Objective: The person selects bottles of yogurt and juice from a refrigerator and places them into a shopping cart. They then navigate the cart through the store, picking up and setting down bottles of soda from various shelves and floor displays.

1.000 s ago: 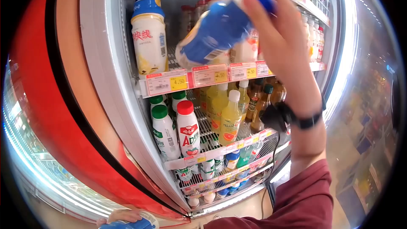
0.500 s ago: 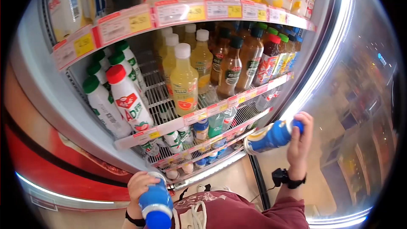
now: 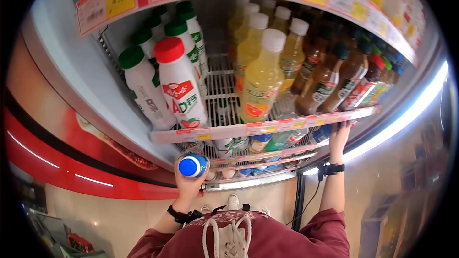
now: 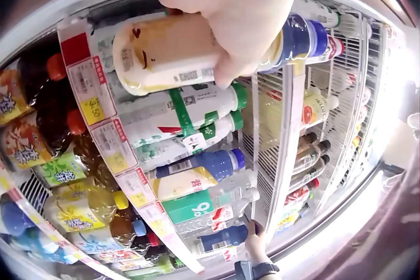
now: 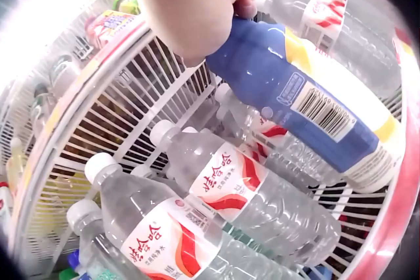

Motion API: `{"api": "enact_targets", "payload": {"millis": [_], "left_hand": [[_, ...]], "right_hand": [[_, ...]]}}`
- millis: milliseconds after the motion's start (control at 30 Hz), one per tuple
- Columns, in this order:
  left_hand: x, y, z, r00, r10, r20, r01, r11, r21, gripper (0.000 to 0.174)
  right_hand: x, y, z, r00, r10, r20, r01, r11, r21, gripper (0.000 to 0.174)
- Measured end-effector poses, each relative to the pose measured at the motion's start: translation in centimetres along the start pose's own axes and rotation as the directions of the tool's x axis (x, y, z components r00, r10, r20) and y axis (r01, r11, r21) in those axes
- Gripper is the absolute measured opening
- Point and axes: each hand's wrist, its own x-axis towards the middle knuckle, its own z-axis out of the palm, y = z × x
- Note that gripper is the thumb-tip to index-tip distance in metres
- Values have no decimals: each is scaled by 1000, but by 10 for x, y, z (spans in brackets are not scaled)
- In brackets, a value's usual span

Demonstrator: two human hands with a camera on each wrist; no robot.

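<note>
Reaching under the price rail (image 3: 224,131) of the open cooler, the person is holding a blue-labelled bottle (image 5: 295,96) with the right hand (image 3: 338,139), fingers curled round its cap end. The bottle is lying tilted on the wire shelf below that rail's right end and is touching clear water bottles (image 5: 243,194). The left hand (image 3: 187,184) is gripping a blue-capped bottle (image 3: 193,166), fingers wrapped round its body, just below the rail's left end.

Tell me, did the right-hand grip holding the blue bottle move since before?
Yes. The right-hand grip went down with its blue bottle: a second ago it was above the juice shelf's price rail, now it reaches in under that rail.
</note>
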Motion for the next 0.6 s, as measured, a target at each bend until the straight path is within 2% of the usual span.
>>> {"api": "enact_targets", "payload": {"millis": [33, 133, 233, 267, 300, 367, 400, 433, 500, 533, 600], "left_hand": [[2, -7, 4, 999, -33, -23, 32, 998, -45, 65], [9, -20, 14, 997, -54, -55, 54, 999, -12, 63], [15, -19, 25, 995, -91, -45, 91, 996, -5, 64], [17, -16, 29, 994, -106, -22, 106, 994, -5, 66], [20, -15, 32, 994, -108, -24, 108, 994, -6, 66], [26, -11, 37, 998, -34, 58, 30, 997, 71, 70], [30, -3, 41, 996, -45, 77, 43, 999, 26, 75], [33, -3, 43, 995, -50, 86, 48, 999, 27, 75], [35, -8, 47, 991, 123, 49, -130, 973, 192, 77], [33, -14, 48, 975, 221, 6, -208, 905, 371, 82], [34, -19, 50, 975, 221, -6, -206, 918, 339, 83]], "right_hand": [[1, 6, 8, 1000, 30, 7, -30, 998, 56, 33], [2, 24, 21, 985, -170, 27, 168, 985, 39, 27], [1, 48, 41, 965, -262, 22, 263, 964, -44, 27], [-1, 52, 45, 981, -171, 96, 168, 985, 38, 23], [0, 47, 47, 980, -173, 98, 170, 985, 38, 23], [0, 38, 53, 984, 36, 177, -45, 998, 50, 19], [0, 36, 54, 981, 49, 190, -74, 989, 127, 16], [3, 43, 60, 953, 86, 290, -95, 995, 18, 15], [2, 49, 67, 899, -26, 438, 131, 969, -212, 20], [2, 44, 66, 885, -50, 462, 188, 948, -257, 22], [-5, 55, 82, 924, -59, 377, 128, 979, -160, 27]]}}
